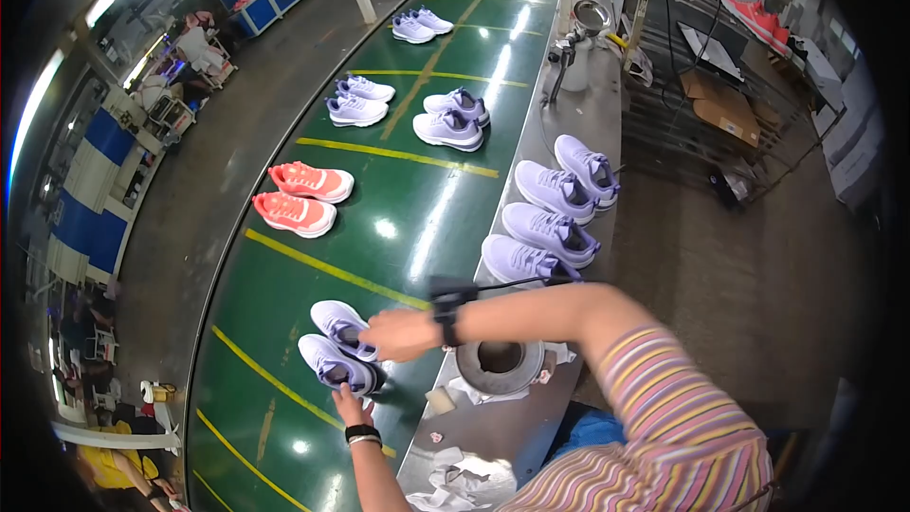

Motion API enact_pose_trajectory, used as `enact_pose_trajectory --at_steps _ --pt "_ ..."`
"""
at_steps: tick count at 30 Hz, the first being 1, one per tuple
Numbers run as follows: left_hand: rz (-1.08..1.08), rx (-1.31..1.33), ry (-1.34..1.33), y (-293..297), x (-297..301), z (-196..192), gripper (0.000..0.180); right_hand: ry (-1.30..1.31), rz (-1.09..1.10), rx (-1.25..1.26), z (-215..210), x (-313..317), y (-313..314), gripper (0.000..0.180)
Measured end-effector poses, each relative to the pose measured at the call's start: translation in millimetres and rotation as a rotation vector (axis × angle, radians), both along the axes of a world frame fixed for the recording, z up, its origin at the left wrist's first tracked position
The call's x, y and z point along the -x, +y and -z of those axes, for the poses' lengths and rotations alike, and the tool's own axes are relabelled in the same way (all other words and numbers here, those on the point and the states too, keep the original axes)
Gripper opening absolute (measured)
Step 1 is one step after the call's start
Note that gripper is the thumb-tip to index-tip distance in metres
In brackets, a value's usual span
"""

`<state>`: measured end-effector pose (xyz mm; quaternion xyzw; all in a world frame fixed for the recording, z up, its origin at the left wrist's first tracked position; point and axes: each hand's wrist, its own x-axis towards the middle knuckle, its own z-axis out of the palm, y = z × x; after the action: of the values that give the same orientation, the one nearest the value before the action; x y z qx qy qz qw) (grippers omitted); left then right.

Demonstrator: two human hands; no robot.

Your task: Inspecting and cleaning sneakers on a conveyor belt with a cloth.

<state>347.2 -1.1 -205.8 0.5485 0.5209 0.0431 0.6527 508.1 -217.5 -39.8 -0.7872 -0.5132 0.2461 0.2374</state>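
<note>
Two pale lavender sneakers lie side by side on the green conveyor belt, toes pointing to the far left. My right hand reaches across from the right, its fingers closed at the heel and collar of the farther sneaker. Below it, my left hand is at the heel of the nearer sneaker, fingers apart; whether it touches the shoe is hard to tell. Both wrists wear dark bands. Beside my right forearm, several more lavender sneakers stand in a row on the metal ledge.
Yellow lines cross the belt. A coral pair and further lavender pairs sit farther up. On the metal ledge are a round metal pot, crumpled white paper and a pump bottle. A rack stands at right.
</note>
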Motion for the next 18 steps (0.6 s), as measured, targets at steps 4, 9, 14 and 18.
enact_pose_trajectory --at_steps 4,9,14,18 --pt "-0.016 -0.009 0.002 -11 18 -18 0.066 0.193 0.619 -0.577 -31 -37 -185 0.017" --pt "0.023 -0.022 0.032 -36 40 -33 0.05 -0.159 0.825 -0.016 29 -32 -319 0.044" --pt "0.108 0.012 0.01 -78 33 -57 0.043 -0.249 0.801 0.331 68 -19 -290 0.048" --pt "0.227 -0.035 -0.08 -98 32 -81 0.042 -0.313 0.853 0.256 78 -31 -285 0.026"
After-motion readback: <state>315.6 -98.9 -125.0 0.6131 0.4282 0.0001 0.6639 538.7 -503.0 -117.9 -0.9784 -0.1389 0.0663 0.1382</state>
